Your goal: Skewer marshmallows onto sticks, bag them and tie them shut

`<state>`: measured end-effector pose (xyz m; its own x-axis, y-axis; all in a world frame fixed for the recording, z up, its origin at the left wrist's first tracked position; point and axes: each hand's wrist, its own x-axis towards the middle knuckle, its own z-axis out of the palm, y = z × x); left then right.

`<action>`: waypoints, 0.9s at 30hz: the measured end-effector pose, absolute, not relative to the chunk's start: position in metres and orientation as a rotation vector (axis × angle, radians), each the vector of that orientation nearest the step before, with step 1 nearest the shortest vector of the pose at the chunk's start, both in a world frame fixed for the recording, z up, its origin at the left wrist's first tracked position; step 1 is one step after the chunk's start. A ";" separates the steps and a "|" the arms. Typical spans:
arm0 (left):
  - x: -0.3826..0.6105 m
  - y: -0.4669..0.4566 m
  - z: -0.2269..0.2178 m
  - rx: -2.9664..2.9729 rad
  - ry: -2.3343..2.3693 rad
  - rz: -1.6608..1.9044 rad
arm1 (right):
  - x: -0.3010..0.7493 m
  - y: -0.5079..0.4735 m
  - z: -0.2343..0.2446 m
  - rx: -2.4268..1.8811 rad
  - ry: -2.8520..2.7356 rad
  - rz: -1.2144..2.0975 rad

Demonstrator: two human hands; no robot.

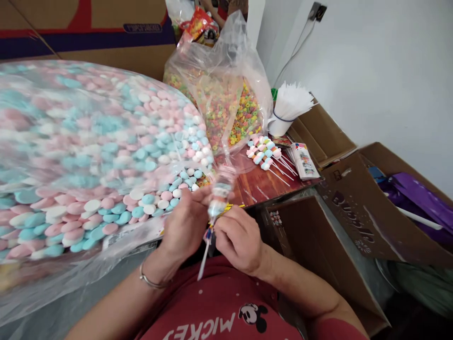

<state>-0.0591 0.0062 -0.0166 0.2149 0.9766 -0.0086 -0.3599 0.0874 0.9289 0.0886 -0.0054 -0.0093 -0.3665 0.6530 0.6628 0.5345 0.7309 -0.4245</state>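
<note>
My left hand and my right hand are both closed round a marshmallow skewer, a white stick with pastel sweets inside a clear wrapper. The stick's bare end points down toward my red shirt. A yellow strip shows at the wrapper's neck between my fingers. A silver bracelet sits on my left wrist. Just behind my left hand lies a big clear bag of pink, blue and white marshmallows.
A clear bag of colourful cereal rings stands behind. Finished skewers lie on the red-brown table, beside a cup of white sticks and a small packet. Open cardboard boxes fill the right side.
</note>
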 end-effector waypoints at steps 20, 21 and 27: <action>-0.026 -0.014 -0.018 0.741 0.972 1.423 | 0.079 -0.052 -0.045 -1.309 -2.057 0.607; -0.023 -0.014 -0.021 0.760 0.955 1.416 | 0.079 -0.053 -0.046 -1.384 -2.065 0.622; -0.008 -0.014 -0.034 0.856 0.851 1.477 | 0.081 -0.051 -0.056 -1.670 -2.123 0.600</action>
